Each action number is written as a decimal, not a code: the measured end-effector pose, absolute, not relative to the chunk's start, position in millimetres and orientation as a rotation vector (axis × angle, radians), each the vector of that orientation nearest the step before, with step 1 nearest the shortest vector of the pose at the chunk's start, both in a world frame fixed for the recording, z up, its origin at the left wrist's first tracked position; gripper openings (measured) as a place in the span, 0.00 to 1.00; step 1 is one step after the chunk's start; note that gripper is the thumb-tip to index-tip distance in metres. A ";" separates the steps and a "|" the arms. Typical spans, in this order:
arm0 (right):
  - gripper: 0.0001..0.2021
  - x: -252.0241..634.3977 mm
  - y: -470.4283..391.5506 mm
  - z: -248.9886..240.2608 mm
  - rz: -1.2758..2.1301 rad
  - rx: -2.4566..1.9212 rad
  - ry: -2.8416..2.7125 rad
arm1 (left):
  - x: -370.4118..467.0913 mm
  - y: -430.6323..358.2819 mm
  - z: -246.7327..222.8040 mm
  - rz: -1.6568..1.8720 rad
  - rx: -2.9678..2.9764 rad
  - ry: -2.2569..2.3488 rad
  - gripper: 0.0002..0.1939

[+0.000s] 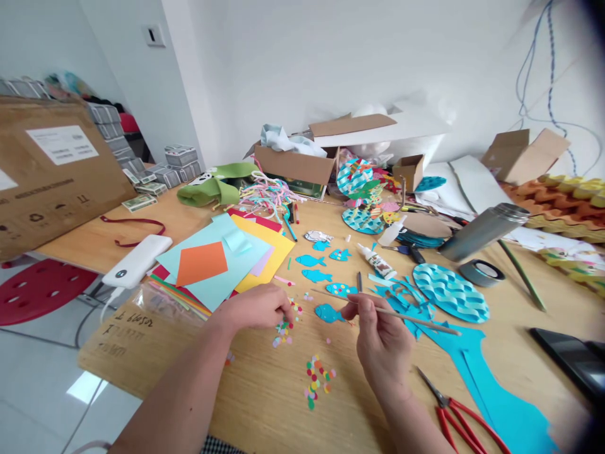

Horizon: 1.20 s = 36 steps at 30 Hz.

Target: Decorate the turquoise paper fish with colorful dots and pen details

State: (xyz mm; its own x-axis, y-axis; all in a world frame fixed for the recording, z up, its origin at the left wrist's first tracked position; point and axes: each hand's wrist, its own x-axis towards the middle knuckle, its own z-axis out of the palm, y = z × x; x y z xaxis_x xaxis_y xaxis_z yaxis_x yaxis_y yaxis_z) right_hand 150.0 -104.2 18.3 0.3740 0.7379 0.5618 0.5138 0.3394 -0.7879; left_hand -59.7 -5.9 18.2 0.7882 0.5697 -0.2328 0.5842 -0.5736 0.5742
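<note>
With my right hand (384, 343) I am pinching a thin stick (420, 321) beside a blue paper fish (326, 313), well in from the near edge of the counter (265, 397). My left hand (263, 306) is bending over paper dots (283, 329); I cannot tell whether its grip is pinching any. Red-handled scissors (443, 401) are lying near that edge.

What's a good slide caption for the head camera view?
Left hand at colored paper dots, right hand holding a thin stick beside a blue fish cutout.

A thin stick (420, 322) slants near a flat blue fish (328, 313) and scattered coloured dots (282, 330).
</note>
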 end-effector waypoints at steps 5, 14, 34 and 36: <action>0.20 145.9 -104.2 17.9 0.284 -1.314 -1.325 | -60.1 -6.9 24.2 -0.064 2.308 0.882 0.19; 0.22 146.3 -105.7 15.1 0.301 -1.310 -1.371 | -57.7 -8.5 31.6 -0.050 2.325 1.004 0.18; 0.20 146.6 -108.2 15.9 0.293 -1.302 -1.314 | -57.9 -9.8 35.9 -0.083 2.296 1.017 0.18; 0.20 146.2 -107.9 16.3 0.292 -1.304 -1.313 | -58.0 -10.2 36.8 -0.111 2.288 0.977 0.18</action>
